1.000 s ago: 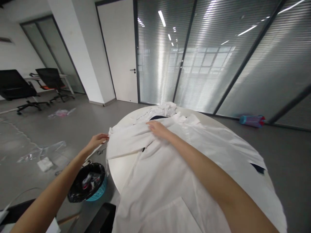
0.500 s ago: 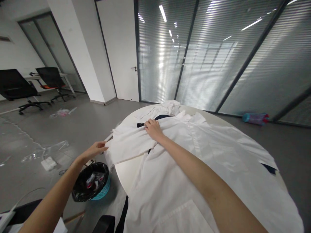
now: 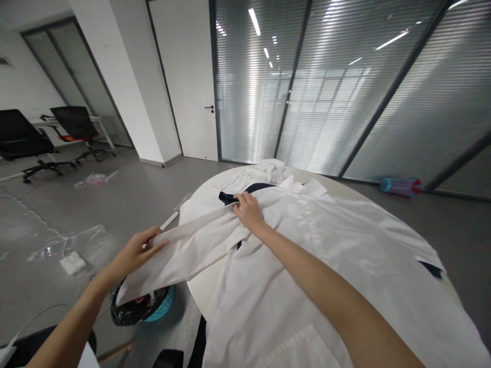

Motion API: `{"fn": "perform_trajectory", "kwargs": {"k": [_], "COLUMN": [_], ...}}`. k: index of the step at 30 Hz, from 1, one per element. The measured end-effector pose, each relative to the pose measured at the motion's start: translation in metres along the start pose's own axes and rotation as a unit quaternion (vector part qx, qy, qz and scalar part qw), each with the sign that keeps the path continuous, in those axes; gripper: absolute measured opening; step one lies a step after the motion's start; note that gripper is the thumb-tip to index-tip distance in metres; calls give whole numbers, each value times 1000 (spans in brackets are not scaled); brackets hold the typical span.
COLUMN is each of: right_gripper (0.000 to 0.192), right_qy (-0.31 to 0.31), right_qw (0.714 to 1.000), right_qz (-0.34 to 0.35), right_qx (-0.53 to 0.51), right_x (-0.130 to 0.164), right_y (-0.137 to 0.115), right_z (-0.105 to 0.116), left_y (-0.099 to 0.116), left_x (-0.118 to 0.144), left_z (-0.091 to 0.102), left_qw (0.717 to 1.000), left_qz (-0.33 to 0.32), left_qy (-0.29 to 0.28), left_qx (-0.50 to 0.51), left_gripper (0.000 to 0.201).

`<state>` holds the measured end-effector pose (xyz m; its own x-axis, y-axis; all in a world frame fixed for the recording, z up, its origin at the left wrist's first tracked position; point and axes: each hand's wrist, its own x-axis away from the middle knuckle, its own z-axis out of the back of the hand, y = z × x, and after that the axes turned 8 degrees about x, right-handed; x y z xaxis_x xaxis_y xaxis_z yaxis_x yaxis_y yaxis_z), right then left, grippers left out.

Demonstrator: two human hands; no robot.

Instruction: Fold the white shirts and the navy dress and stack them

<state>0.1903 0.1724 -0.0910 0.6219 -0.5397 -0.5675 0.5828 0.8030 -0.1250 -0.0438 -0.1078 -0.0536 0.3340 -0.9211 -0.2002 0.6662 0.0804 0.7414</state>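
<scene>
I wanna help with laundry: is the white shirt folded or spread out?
Spread out: the shirt covers much of the table, one sleeve reaching past its edge.

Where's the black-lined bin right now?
Head view, lower left: the bin is on the floor beside the white table, partly hidden by the white sleeve at the left hand.

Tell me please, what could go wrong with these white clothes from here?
The white sleeve at the left hand extends beyond the table and appears above the lined bin; its end could dip in and get dirty.
The dark cloth lies beside the right hand, so it might get dragged along with the sleeve.
The white garment has creases; a hard pull might deepen them.
</scene>
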Motion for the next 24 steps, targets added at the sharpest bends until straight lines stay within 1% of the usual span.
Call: {"fn": "perform_trajectory", "kwargs": {"k": [1, 3, 6, 8, 9, 11, 13, 14, 16, 18, 20, 21, 22, 23, 24], "right_gripper": [25, 23, 23, 23, 24, 27, 32, 34, 38, 43, 42, 39, 36, 35, 34], "right_qy": [-3, -4, 24, 33, 21, -25, -65, -74, -61, -28, -5, -12, -33, -66, -101], "right_qw": [1000, 1000, 999, 998, 997, 995, 991, 990, 993, 997, 999, 999, 997, 991, 978], "right_qz": [4, 15, 7, -19, -25, -17, -2, 1, -4, 0, 2, -9, -41, -93, -156], "right_qx": [6, 18, 31, 49, 64, 95, 115, 116, 99, 70, 48, 50, 59, 74, 95], "right_x": [-2, -13, -40, -58, -64, -69, -65, -62, -55, -49, -41, -36, -28, -19, -7], "right_y": [0, 0, 0, 0, 0, 0, 1, 2, 8, 24, 51, 67, 85, 103, 120], "right_z": [1, 6, 16, 17, 14, 4, -6, -9, -5, 13, 41, 56, 71, 84, 96], "left_y": [-4, -9, -13, -19, -25, -41, -57, -63, -66, -52, -23, -3, 19, 42, 66], "left_x": [-5, -17, -41, -63, -75, -97, -112, -116, -121, -123, -129, -134, -140, -147, -154], "left_z": [3, 13, 30, 38, 38, 31, 14, 3, -20, -40, -58, -68, -78, -91, -105], "left_qw": [1000, 997, 990, 985, 984, 981, 974, 971, 971, 972, 972, 970, 968, 966, 965], "left_qz": [0, -1, -11, -3, 15, 69, 113, 119, 89, 25, -57, -98, -138, -176, -212], "left_qy": [15, 71, 141, 170, 170, 134, 96, 86, 80, 85, 99, 106, 108, 98, 75], "left_qx": [3, 8, 4, -26, -57, -123, -173, -188, -208, -218, -208, -197, -182, -161, -138], "left_gripper": [39, 40, 36, 36, 37, 33, 30, 31, 34, 34, 34, 33, 32, 30, 29]}}
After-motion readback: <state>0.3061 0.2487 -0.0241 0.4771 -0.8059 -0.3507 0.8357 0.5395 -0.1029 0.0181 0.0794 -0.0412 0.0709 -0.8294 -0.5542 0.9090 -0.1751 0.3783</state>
